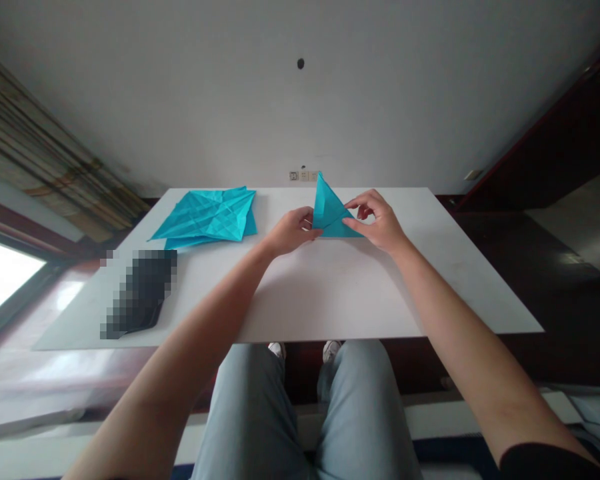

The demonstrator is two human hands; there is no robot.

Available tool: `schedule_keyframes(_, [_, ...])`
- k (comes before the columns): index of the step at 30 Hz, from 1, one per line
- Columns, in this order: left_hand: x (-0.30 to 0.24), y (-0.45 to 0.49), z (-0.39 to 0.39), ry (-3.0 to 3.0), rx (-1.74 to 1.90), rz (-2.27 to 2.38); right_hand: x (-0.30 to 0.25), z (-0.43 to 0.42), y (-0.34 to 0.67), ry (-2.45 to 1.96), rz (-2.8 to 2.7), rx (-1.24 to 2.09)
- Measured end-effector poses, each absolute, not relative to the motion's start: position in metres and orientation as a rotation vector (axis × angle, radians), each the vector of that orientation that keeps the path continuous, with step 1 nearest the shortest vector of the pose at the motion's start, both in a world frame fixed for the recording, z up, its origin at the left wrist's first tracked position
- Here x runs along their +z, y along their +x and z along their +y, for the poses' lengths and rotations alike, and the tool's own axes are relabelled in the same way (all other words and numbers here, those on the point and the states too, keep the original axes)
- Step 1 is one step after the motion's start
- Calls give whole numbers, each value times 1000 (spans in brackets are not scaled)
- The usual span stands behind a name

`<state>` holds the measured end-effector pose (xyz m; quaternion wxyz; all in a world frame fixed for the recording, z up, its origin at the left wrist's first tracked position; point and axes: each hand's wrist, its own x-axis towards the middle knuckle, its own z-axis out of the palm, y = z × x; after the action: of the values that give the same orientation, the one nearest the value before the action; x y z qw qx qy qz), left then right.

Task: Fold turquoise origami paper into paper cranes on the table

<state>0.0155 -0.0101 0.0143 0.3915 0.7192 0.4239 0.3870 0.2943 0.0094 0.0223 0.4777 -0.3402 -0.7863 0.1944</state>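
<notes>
One folded blue paper triangle (330,212) at far centre of white table (330,293), between two hands. Apex up and far; long edge left-right on tabletop. Left hand (291,231) pinching lower left corner. Right hand (379,221) fingertips pinching right edge. Far left: pile of creased blue sheets (207,215), at least two. Near left: one dark blurred object (141,293).

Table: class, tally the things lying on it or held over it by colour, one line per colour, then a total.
Blue: 2, the folded triangle and the creased pile, counted as one
Black: 1, the black object
Total: 3
</notes>
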Motion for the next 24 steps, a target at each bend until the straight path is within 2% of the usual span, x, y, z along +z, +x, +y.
schedule_keyframes(8, [10,14,-7,1882,1003,1063,12,17,296,-812,-1997,384])
schedule_keyframes(16, [7,13,-5,1992,1164,1103,13,15,302,-1016,-2204,283])
schedule_keyframes(24, [7,13,-7,1985,1176,1155,9,13,303,-883,-2256,198])
